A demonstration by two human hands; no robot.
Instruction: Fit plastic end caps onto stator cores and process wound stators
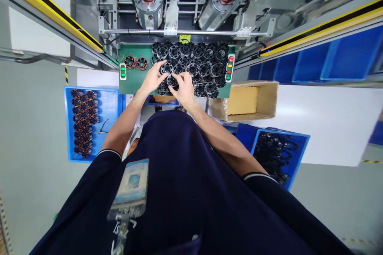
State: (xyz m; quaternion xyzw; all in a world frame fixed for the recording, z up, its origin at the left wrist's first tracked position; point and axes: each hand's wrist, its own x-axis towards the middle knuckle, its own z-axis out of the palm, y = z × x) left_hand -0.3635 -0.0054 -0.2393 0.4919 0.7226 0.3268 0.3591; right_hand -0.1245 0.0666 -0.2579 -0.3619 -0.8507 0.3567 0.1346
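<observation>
Nearest the camera, a dark navy shirt (176, 175) with a clear plastic badge holder (131, 185) stood before the green table (134, 85), a flat rectangular panel. Beyond the table's near right corner sat a cardboard box (267, 101), its walls glossy with a clear film.

The left hand (151, 81) had its grip part open astride the rim of the rear ring core (166, 67); a firm hold could not be confirmed. The right hand (184, 89) had its grip narrowed, thumb and fingers on opposite sides of the front ring core (171, 81), close to the near edge, left of its centre.

Black, slotted, round ring cores (205, 68) crowded the table from its middle to the right edge. Judged hazards: a slip at the near edge could drop a part to the floor; a sideways push could topple neighbours in the tight rows, or press the control strip (230, 68) at the right edge. Two wound cores (142, 63) near the left edge carried thin, loose copper wire ends, liable to snag a finger.
</observation>
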